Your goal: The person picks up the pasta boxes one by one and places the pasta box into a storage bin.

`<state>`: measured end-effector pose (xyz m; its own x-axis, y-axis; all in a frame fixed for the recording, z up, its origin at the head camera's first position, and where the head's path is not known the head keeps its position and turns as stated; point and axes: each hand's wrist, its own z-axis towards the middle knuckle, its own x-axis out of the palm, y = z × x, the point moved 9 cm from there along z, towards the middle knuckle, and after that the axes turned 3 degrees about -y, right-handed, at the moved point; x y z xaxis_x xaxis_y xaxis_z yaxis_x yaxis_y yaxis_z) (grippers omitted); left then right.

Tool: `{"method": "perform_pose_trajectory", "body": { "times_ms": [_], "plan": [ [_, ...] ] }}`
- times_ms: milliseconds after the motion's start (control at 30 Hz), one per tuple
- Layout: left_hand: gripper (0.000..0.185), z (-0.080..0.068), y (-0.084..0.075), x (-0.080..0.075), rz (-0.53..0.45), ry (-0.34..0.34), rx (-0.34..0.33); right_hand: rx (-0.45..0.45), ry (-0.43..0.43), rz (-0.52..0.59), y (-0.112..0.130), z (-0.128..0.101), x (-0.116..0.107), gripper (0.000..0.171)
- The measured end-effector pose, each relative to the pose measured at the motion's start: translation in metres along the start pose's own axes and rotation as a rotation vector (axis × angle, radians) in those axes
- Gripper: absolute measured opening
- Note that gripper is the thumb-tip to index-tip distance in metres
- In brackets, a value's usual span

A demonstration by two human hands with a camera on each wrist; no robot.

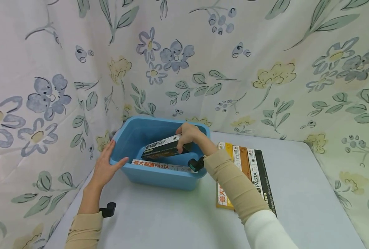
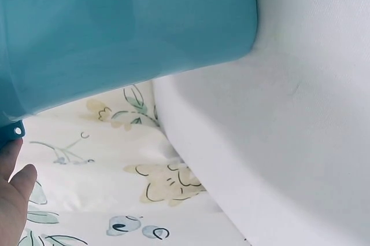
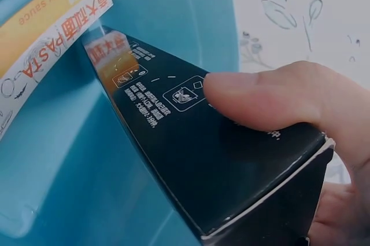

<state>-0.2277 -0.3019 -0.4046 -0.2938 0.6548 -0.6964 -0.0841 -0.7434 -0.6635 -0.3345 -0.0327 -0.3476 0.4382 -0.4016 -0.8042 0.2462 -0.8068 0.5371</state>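
With thumb and fingers on either side, my right hand (image 1: 190, 136) grips one end of a black pasta box (image 1: 162, 148) inside the blue bin (image 1: 159, 175). In the right wrist view, the thumb (image 3: 260, 95) lies across the box's dark face (image 3: 191, 147). The box sits tilted in the bin, its far end lower. A pasta box with red lettering (image 1: 153, 165), labelled chicken curry sauce (image 3: 55, 26), lies along the bin's near wall. My left hand (image 1: 105, 169) is at the bin's left end, fingers and thumb spread, touching its rim (image 2: 13, 132).
On the white table (image 1: 302, 180), several more pasta boxes (image 1: 246, 162) lie side by side right of the bin, partly under my right forearm. A floral curtain (image 1: 203, 62) hangs behind the bin and along the left side.
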Motion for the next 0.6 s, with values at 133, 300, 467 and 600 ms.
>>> {"method": "perform_pose_trajectory", "body": {
  "times_ms": [133, 300, 467, 600],
  "plan": [
    [0.089, 0.000, 0.000, 0.000, -0.007, -0.005, 0.010, 0.003, 0.009, -0.021, 0.002, 0.004, 0.003, 0.070],
    [0.089, 0.000, 0.001, 0.000, -0.010, -0.007, 0.013, 0.005, 0.024, -0.040, 0.007, 0.008, 0.007, 0.070],
    [0.089, 0.001, 0.001, 0.000, -0.012, -0.006, 0.011, 0.012, 0.030, -0.059, 0.011, 0.010, 0.011, 0.072],
    [0.089, 0.000, 0.002, 0.000, -0.022, 0.002, 0.008, -0.001, 0.041, -0.063, 0.016, 0.012, 0.015, 0.073]
  ]
}}
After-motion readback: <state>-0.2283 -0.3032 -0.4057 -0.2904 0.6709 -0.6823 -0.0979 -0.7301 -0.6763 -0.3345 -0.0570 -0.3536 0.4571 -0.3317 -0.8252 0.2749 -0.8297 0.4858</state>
